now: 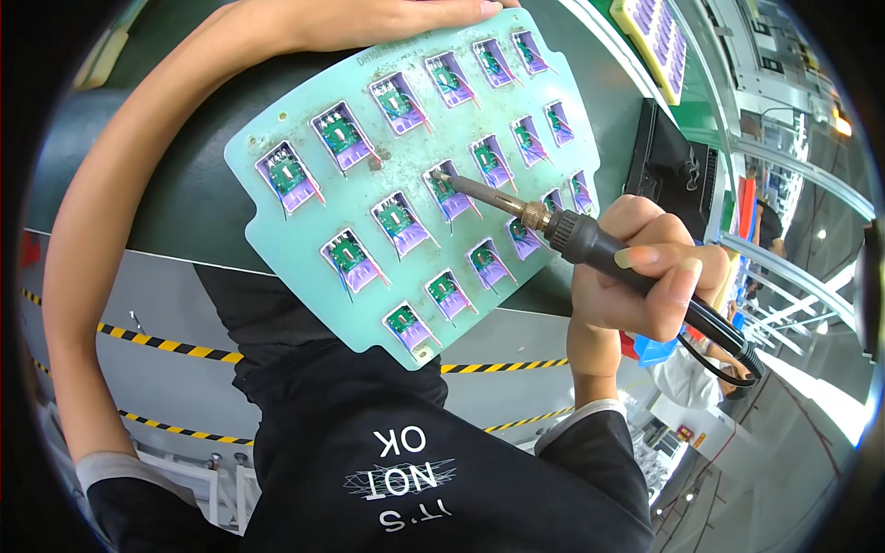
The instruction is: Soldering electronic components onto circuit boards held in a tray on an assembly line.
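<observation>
My right hand (659, 267) has the soldering iron (579, 238) by its dark handle, thumb and fingers pinching it and the rest curled in. From those fingers the small green circuit board (448, 192) lies to the left and a little farther out, near the middle of the pale green tray (295, 249), seated in a purple pocket (458, 208) with thin wires running out toward me. The iron's long axis points there from the near right, and its tip (440, 175) is over the far end of that board; I can't tell whether metal meets metal. The pocket's long side slants from far left to near right, more steeply toward me than the iron. My right hand is clearly nearer; my left hand (433, 13) lies along the tray's far edge, cut off by the frame, so whether its fingers grip or merely rest I can't tell. As for writing, dark, faint marking (392, 51) runs along that far edge, and white lettering (402, 481), upside down and partly scribbled over, crosses my black shirt (323, 405). I make out no brand.
</observation>
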`<act>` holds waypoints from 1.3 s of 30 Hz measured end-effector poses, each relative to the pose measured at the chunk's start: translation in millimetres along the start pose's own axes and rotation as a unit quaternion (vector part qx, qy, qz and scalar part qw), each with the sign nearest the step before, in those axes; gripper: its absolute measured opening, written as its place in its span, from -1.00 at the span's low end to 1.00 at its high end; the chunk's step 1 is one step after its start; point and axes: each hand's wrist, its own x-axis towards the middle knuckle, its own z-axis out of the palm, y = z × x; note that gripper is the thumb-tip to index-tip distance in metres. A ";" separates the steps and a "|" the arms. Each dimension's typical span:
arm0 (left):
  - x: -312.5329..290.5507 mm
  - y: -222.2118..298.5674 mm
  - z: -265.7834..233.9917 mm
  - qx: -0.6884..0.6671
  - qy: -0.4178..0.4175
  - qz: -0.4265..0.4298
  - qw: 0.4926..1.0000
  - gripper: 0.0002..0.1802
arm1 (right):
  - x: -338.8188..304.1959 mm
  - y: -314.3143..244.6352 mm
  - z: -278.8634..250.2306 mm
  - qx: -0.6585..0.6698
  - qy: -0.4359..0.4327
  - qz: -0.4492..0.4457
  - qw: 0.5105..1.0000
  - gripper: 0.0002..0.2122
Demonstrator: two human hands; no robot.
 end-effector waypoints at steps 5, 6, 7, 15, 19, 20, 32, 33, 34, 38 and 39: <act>0.6 0.1 1.0 0.003 -0.006 -0.007 1.000 -0.67 | -2.9 -1.9 -15.3 0.041 -0.093 0.049 0.994 -0.86; 0.8 -1.3 1.7 0.005 -0.012 -0.014 1.000 -0.66 | -3.1 0.1 -10.3 0.042 -0.092 0.048 0.994 -0.86; 0.6 -2.0 1.9 0.007 -0.019 -0.021 1.000 -0.66 | -2.5 3.2 -1.4 0.020 -0.062 0.005 0.998 -0.89; 0.7 0.3 0.4 -0.006 -0.015 -0.012 1.000 -0.66 | -0.1 4.5 -6.7 0.003 -0.052 -0.043 0.998 -0.82; 3.2 2.8 -0.2 -0.007 -0.026 -0.023 0.999 -0.66 | 1.0 0.8 -24.2 0.040 -0.165 0.015 0.985 -0.80; 3.0 3.3 -0.4 -0.006 -0.027 -0.023 0.999 -0.66 | 1.0 0.8 -22.6 0.040 -0.161 0.010 0.986 -0.81; 6.6 10.3 0.8 0.006 -0.020 -0.004 1.000 -0.67 | 25.5 -0.9 -61.4 0.035 0.174 -0.122 0.977 -0.78; 5.7 11.0 0.5 -0.001 -0.018 -0.003 1.000 -0.67 | 26.6 1.0 -65.8 0.007 0.189 -0.115 0.975 -0.78; 5.4 12.0 -0.7 -0.010 -0.016 -0.002 1.000 -0.67 | 27.7 3.3 -69.4 -0.025 0.195 -0.117 0.973 -0.77; 10.7 18.7 -1.1 -0.010 -0.028 -0.027 0.999 -0.67 | 22.3 17.2 -90.8 -0.031 0.191 -0.081 0.978 -0.75; 12.6 19.9 -0.8 -0.012 -0.029 -0.019 0.999 -0.67 | 20.4 17.8 -93.8 -0.029 0.198 -0.067 0.977 -0.74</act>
